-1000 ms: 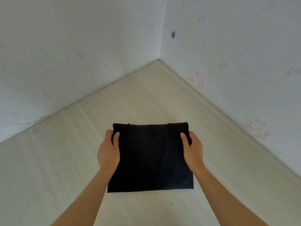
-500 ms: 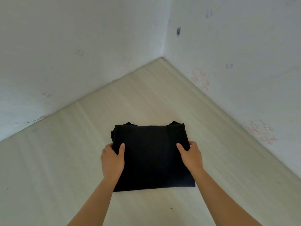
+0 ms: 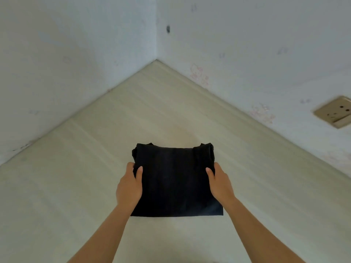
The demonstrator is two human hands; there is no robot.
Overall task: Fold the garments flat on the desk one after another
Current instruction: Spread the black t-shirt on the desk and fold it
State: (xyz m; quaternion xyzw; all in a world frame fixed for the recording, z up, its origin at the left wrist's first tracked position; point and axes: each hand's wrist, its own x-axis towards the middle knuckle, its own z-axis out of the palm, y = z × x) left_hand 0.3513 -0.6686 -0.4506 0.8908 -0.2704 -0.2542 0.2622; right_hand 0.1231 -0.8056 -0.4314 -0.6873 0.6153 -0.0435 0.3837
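1. While one folded black garment (image 3: 174,181) lies on the surface (image 3: 76,186), the left hand (image 3: 129,186) grips its left edge.
2. The right hand (image 3: 221,185) grips its right edge.
3. Count: one garment, two hands.

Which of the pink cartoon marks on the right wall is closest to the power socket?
The faded pink mark just left of the socket. The other pink mark sits far from it, up near the corner where the two walls meet.

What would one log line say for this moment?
garment: black, folded, on desk | left hand: grips left edge | right hand: grips right edge
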